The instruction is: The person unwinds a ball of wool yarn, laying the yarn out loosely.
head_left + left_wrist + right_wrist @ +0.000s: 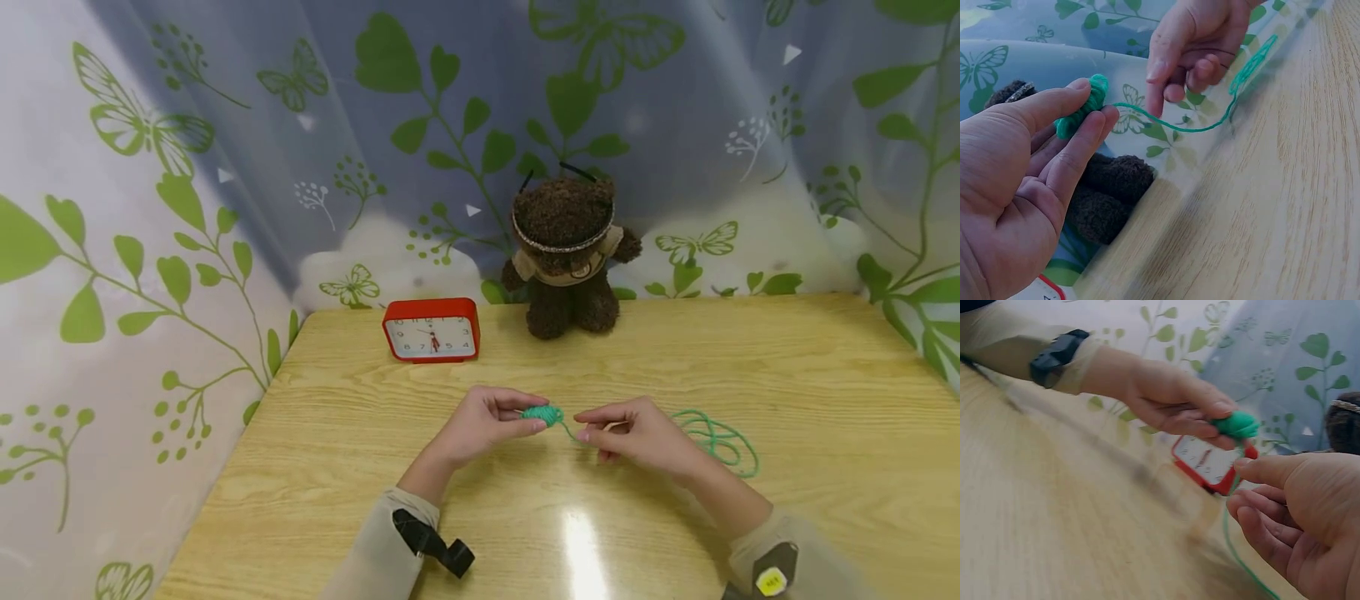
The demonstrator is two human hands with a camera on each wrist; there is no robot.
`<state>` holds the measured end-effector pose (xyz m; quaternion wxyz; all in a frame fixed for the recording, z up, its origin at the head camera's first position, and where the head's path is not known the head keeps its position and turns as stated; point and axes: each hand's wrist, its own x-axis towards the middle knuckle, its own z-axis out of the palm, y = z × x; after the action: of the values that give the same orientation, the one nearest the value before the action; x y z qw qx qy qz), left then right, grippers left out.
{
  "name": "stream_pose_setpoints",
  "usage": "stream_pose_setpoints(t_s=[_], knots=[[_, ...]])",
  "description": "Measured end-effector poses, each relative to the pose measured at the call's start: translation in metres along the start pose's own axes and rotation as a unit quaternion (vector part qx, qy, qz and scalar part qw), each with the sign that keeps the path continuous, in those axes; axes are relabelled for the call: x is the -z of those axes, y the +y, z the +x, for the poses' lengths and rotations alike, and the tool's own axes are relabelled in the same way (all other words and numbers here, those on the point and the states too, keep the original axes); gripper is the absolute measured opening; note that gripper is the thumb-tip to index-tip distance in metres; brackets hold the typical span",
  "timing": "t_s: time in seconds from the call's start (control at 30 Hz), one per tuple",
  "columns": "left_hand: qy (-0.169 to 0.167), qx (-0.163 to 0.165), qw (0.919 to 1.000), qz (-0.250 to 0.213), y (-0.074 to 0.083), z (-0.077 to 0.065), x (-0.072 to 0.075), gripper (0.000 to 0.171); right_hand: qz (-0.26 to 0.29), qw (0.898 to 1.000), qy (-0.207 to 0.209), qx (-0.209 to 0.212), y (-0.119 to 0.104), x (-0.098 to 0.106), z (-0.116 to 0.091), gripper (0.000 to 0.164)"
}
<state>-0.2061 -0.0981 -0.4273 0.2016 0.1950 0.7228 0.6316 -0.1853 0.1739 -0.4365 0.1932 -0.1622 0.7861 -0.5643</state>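
Pinching a small green yarn ball [542, 414] between thumb and fingertips, the left grip [491, 423] is closed just far enough to hold it. Its strand [1200, 130] runs toward the right grip [637, 435], whose thumb and fingers are loosely parted; whether they touch the strand is unclear. Beside that grip's wrist, loose loops [1254, 65] lie on the surface [360, 400]. Those overlapping loops could snag into a knot, and a sharp tug might yank the ball free or loosen its wraps.
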Motion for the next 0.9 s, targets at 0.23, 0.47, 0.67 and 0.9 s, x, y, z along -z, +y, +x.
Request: stream_pose_setpoints(t_s=[0.23,0.47,0.67,0.9], knots=[[-0.009,-0.004,0.9999,-0.005,0.002,-0.002,0.0,0.034,0.016,0.999,-0.02,0.029,0.003,-0.018,0.002,0.052],[-0.037,-0.015,0.9992,-0.009,0.002,-0.002,-0.001,0.033,0.023,0.999,-0.015,0.045,-0.002,-0.024,0.001,0.038],[-0.039,-0.011,0.9992,-0.003,0.002,-0.001,-0.002,0.033,0.032,0.997,0.028,0.068,-0.004,-0.02,-0.002,0.034],[-0.031,-0.009,0.9995,0.006,0.001,-0.001,0.001,0.036,0.032,0.989,0.065,0.128,-0.011,-0.014,-0.004,0.028]])
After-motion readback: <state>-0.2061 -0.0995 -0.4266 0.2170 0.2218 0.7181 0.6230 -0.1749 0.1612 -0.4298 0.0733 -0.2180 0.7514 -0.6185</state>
